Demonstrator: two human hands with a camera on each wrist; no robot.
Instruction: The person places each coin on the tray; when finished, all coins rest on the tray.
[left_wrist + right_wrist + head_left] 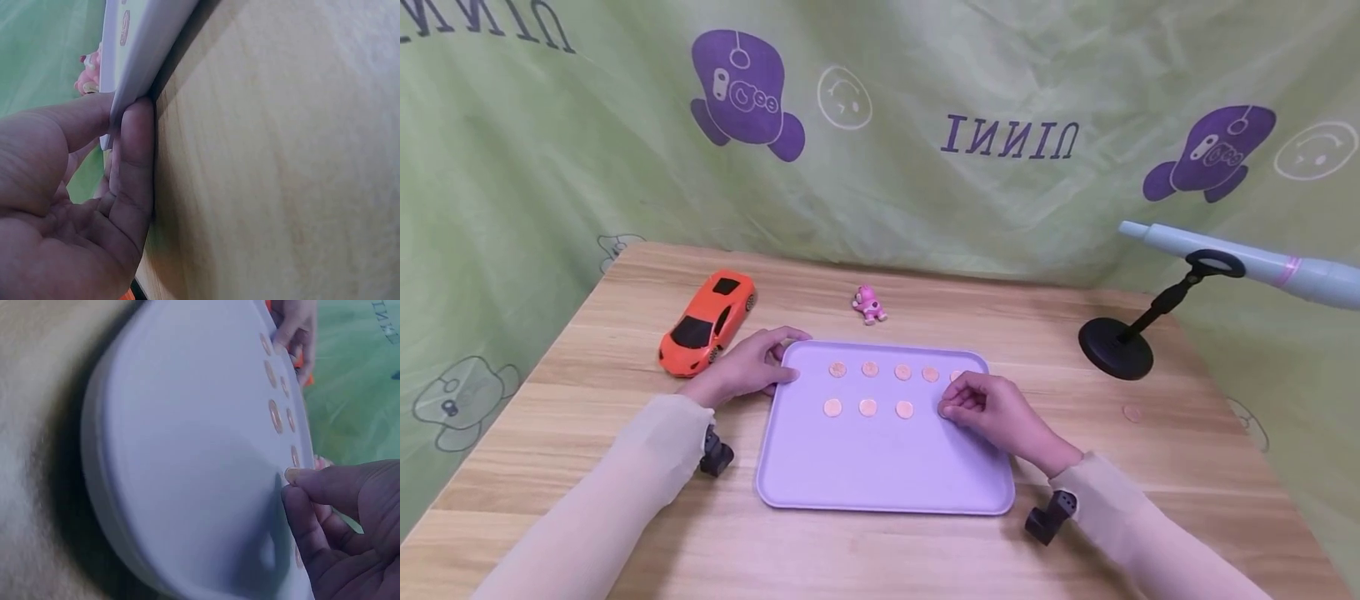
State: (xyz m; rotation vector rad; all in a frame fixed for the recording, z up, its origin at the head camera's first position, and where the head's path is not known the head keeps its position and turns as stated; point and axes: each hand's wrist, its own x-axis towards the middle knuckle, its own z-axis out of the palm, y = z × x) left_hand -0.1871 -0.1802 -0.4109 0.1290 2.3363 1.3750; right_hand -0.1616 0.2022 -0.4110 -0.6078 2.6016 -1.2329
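A lavender tray [880, 467] lies on the table. Several copper coins [868, 407] form two rows across its far half. My left hand [752, 363] grips the tray's far left corner. In the left wrist view its thumb [87, 119] presses on the rim while a finger [137, 134] reaches beneath the edge. Over the tray's right side, my right hand [992, 410] pinches a single coin [291, 475] between thumb and fingertip, at the right end of the nearer row. That hand partly hides the last coin of the far row [956, 376].
An orange toy car [706, 323] stands left of the tray, and a small pink toy figure [868, 305] behind it. At the right, a black stand [1117, 347] holds a pale blue tube [1247, 258]. One pinkish disc [1131, 413] lies on the wooden table [1075, 558].
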